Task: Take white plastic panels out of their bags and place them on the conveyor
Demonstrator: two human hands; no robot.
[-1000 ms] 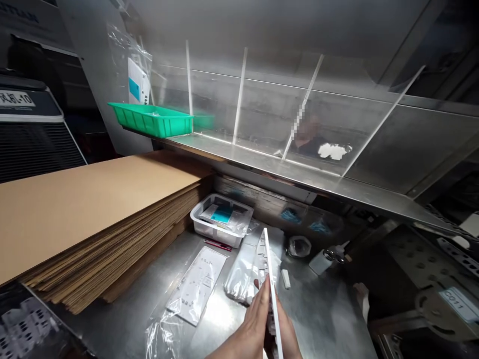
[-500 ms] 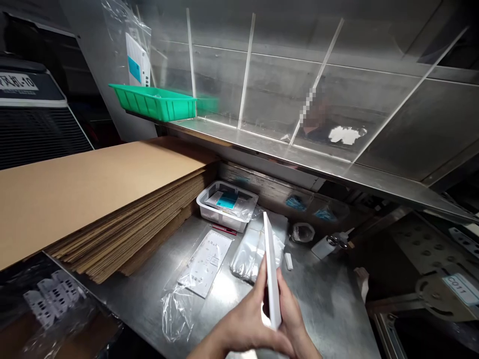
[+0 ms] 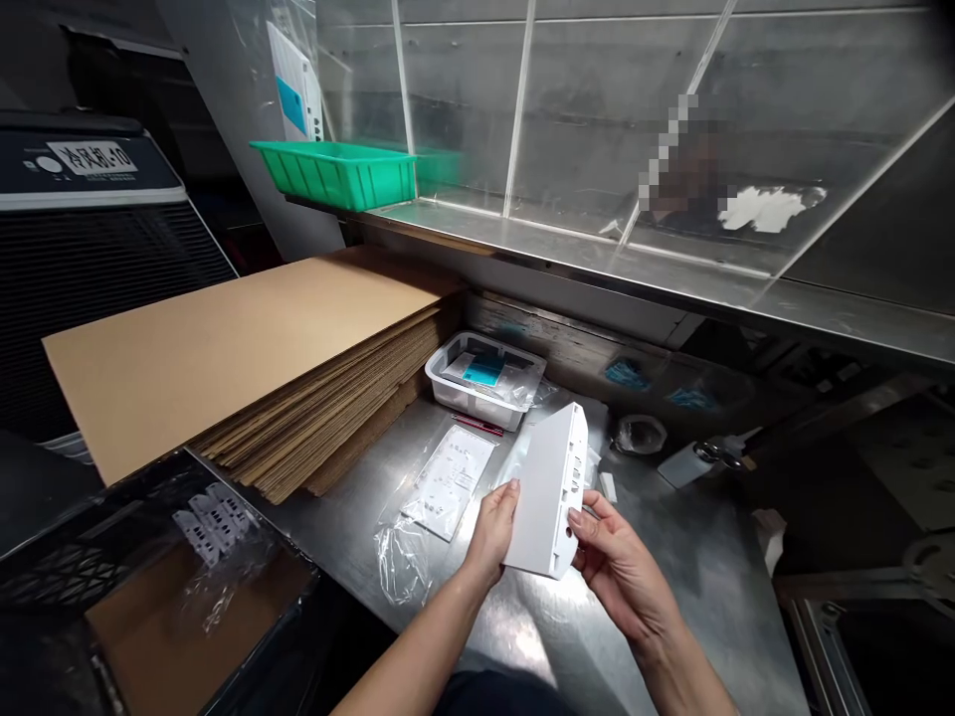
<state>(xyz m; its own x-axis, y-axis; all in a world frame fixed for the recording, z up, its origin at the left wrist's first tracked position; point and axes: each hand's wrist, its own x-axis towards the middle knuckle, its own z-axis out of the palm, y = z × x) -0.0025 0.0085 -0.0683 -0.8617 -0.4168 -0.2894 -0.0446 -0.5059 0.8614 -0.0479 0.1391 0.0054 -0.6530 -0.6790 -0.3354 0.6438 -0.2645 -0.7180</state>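
Observation:
I hold a flat white plastic panel (image 3: 548, 487) upright over the steel bench (image 3: 671, 557), its broad plain face turned toward me. My left hand (image 3: 492, 530) grips its left edge with curled fingers. On the right edge my right hand (image 3: 616, 562) pinches it, thumb on the front. Just left of the hands lies a clear bag with a printed white sheet (image 3: 448, 482). More clear bags (image 3: 522, 462) lie behind the panel.
A tall stack of brown cardboard sheets (image 3: 239, 348) fills the left. A clear tub (image 3: 484, 381) stands at the back, a green tray (image 3: 335, 174) on the shelf above. A black crate (image 3: 149, 587) with white parts is at the lower left. A tape roll (image 3: 640, 434) and small bottle (image 3: 697, 459) lie right.
The panel was edge-on to me; it has turned so its broad face shows. My view has tilted down and pulled back, bringing both forearms and the black crate into sight.

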